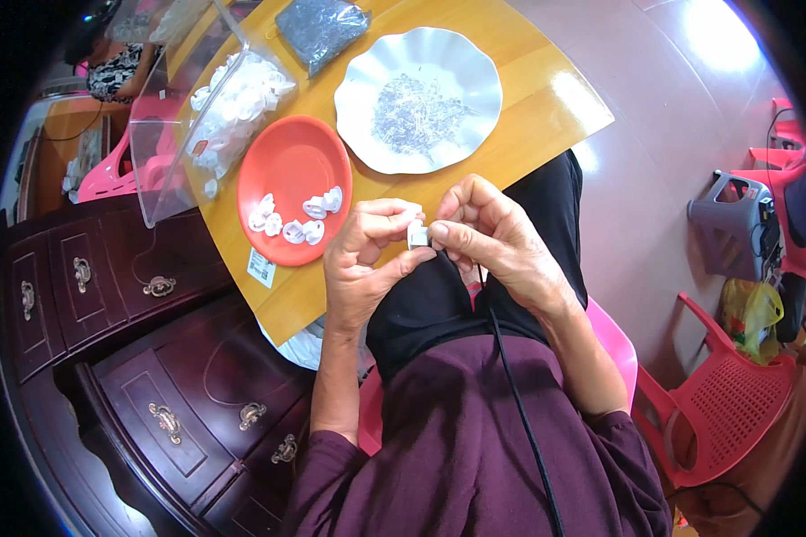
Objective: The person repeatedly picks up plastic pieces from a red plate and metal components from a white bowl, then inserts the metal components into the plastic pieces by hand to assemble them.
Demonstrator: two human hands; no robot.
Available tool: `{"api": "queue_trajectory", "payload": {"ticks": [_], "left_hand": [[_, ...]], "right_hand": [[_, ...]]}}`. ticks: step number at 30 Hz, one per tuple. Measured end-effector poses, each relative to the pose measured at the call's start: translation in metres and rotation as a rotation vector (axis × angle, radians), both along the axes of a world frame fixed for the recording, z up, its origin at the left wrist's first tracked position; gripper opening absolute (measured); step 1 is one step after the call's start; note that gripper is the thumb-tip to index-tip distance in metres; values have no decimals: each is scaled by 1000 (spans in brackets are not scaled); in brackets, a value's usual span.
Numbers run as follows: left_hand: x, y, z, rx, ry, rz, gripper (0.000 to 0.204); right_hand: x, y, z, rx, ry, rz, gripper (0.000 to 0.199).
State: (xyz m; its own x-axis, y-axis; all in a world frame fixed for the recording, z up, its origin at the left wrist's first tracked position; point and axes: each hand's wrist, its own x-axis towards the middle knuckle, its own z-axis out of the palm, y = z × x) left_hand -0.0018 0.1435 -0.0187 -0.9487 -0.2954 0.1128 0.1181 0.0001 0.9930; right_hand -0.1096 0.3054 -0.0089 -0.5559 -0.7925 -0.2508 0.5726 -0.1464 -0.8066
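Above my lap, my left hand (372,246) pinches a small white plastic part (418,235) between thumb and fingertips. From the other side my right hand (497,237) is closed, its thumb pressing against the part's right edge. Whether a tiny piece is also between the right fingers is hidden. Just left of my hands, a red oval plate (294,166) carries several similar white plastic parts (322,204). Beyond my hands stands a white plate with a wavy rim (358,85), a heap of small clear or silvery thin pieces (421,112) in its middle.
A transparent bin (166,148) with many white parts (246,94) stands at the table's left. Behind it all lies a bag of dark material (321,31). A dark wooden cabinet (188,358) fills the left; a red chair (734,394) and grey stool (734,224) stand right.
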Motion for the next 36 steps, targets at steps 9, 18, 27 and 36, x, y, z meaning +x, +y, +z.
{"api": "queue_trajectory", "payload": {"ticks": [9, 18, 27, 36], "left_hand": [[-3, -4, 1, -12, -18, 22, 40], [-2, -8, 4, -114, -20, 9, 31], [-3, -11, -2, -155, -41, -22, 29], [-14, -27, 2, 20, -2, -24, 29]], "right_hand": [[1, 5, -5, 241, 286, 16, 22], [-1, 4, -5, 209, 471, 84, 15], [-3, -2, -5, 185, 530, 62, 12], [-19, -21, 19, 255, 487, 160, 16]]}}
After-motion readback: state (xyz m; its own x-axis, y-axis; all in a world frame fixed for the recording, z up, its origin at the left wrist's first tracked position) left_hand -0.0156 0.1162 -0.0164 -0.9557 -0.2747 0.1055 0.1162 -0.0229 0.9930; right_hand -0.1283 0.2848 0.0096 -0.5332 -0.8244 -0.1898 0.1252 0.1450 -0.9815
